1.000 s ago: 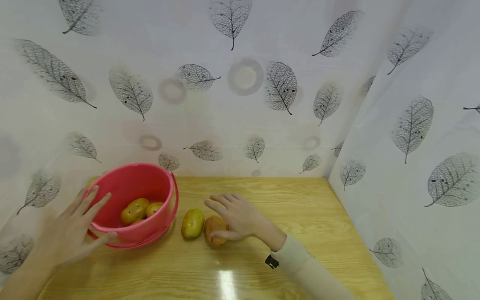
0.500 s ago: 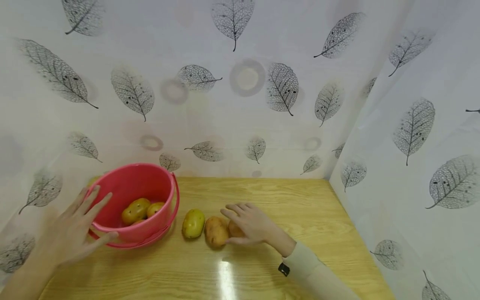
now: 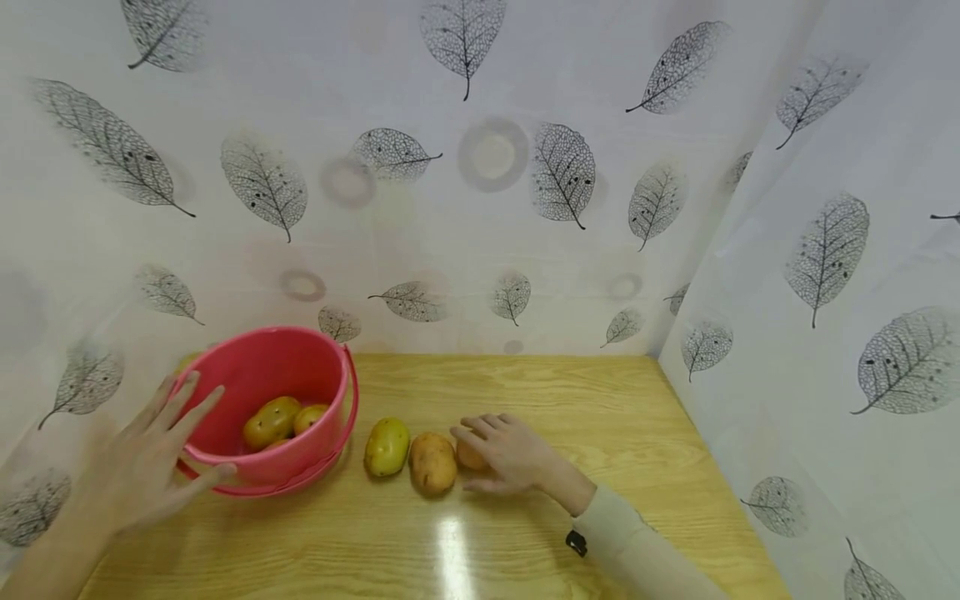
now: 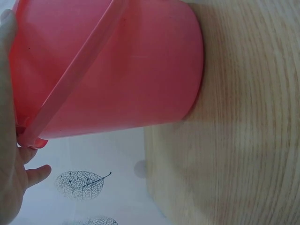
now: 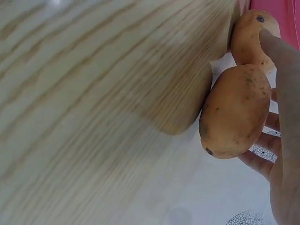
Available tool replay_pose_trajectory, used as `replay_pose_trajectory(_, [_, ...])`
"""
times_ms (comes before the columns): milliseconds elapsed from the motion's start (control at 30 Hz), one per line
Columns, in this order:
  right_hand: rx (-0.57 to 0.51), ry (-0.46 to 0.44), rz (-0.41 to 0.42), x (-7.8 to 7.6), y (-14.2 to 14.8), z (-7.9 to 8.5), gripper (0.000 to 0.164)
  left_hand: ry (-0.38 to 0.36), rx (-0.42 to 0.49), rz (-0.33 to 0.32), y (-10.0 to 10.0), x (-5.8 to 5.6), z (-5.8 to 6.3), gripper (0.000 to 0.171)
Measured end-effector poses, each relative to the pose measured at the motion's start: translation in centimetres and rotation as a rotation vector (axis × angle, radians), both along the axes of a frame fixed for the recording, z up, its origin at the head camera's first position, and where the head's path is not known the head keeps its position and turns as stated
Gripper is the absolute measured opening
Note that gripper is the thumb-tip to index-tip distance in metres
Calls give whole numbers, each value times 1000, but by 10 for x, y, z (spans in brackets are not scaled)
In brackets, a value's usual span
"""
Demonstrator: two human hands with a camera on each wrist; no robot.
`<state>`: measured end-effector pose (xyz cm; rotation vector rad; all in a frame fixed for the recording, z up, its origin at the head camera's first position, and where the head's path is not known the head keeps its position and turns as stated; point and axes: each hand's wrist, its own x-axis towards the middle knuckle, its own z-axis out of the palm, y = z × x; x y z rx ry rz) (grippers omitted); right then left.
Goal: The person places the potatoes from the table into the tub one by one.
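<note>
A pink bucket with a hanging handle stands on the wooden table, holding a few potatoes. My left hand is at its near left rim, fingers spread and straight; the left wrist view shows the bucket's wall and handle beside the fingers. Right of the bucket lie a greenish-yellow potato and a brown potato. Beside them my right hand arches over another potato, partly hidden in the head view. In the right wrist view its fingers reach behind that potato, while the thumb stands apart from it.
The wooden table meets white sheeting with leaf prints at the back and right. A bright reflection lies on the tabletop near the front.
My right hand has moved right, off the brown potato and over the one beside it, with its thumb now further away. The left hand and bucket have stayed put.
</note>
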<state>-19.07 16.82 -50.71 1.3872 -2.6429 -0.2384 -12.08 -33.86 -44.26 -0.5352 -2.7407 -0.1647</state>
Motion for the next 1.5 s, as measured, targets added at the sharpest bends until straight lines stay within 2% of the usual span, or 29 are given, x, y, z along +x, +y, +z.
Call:
replay_pose_trajectory(333, [-18, 31, 21, -4, 8, -7, 82, 1, 15, -6, 0, -1, 1, 110])
replay_pose_trajectory(467, [-7, 14, 5, -5, 11, -9, 80, 4, 9, -5, 0, -1, 0, 110])
replay_pose_trajectory(1067, [4, 55, 23, -7, 17, -9, 75, -18, -4, 13, 1, 0, 2, 108])
replay_pose_trajectory(1500, [-11, 62, -1, -6, 17, -2, 75, -20, -12, 16, 1, 0, 0, 109])
